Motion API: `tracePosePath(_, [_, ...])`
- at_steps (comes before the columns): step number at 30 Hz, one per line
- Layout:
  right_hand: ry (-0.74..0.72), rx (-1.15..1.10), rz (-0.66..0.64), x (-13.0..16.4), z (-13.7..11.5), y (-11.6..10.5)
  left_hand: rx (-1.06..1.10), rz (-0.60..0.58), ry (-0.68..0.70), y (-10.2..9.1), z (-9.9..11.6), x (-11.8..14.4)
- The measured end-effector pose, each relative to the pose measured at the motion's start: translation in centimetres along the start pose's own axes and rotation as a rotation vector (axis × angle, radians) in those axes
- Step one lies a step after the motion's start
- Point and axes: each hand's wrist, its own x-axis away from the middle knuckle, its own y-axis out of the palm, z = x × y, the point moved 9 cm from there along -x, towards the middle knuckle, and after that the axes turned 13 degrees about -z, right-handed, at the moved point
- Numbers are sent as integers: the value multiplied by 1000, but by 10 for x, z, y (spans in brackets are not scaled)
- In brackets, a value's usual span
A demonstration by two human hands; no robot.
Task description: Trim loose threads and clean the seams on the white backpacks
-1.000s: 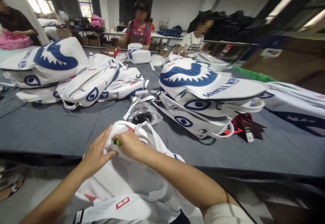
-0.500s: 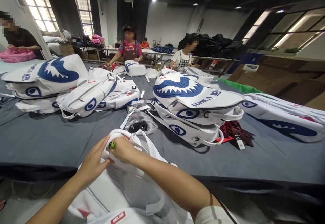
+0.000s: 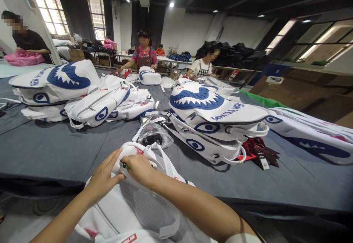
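A white backpack (image 3: 106,211) stands upright against the table's front edge, its perforated padded back facing me. My left hand (image 3: 103,177) grips the bag's top edge, fingers over the far side and thumb on the near side. Close beside it, my right hand (image 3: 140,171) is closed round a small green-and-black tool (image 3: 125,165), held against the top of the bag. Most of the tool is hidden in the fist, so its exact kind cannot be made out. Shoulder straps hang to the right, and a red label (image 3: 129,238) shows low on the bag.
White backpacks with blue shark mouths lie stacked to the left (image 3: 68,75) and right (image 3: 197,99) on the grey-covered table (image 3: 63,151). A clear plastic bag (image 3: 156,136) with black contents lies ahead. Red tags (image 3: 255,149) sit by the right stack. Several people work farther back.
The view has shifted slightly, so everything sits a little lower and to the right. My right hand has turned a little, and less of the tool's green shows.
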Motion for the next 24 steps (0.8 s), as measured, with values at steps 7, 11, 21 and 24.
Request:
tracePosePath(7, [-116,233,52,2,-27,-10,39,-3,-82,-6,-11,1])
tracePosePath(11, [-55,158,-137,26,5,-1,11,-54,-270,-10,-25,-4])
tracePosePath(21, [291,-305,216,189,131,1,107,-169,-309,-3,-31,-19])
tracePosePath(24, [469,-623,545,248,185,19,119,-161,-296,-7,-29,-19])
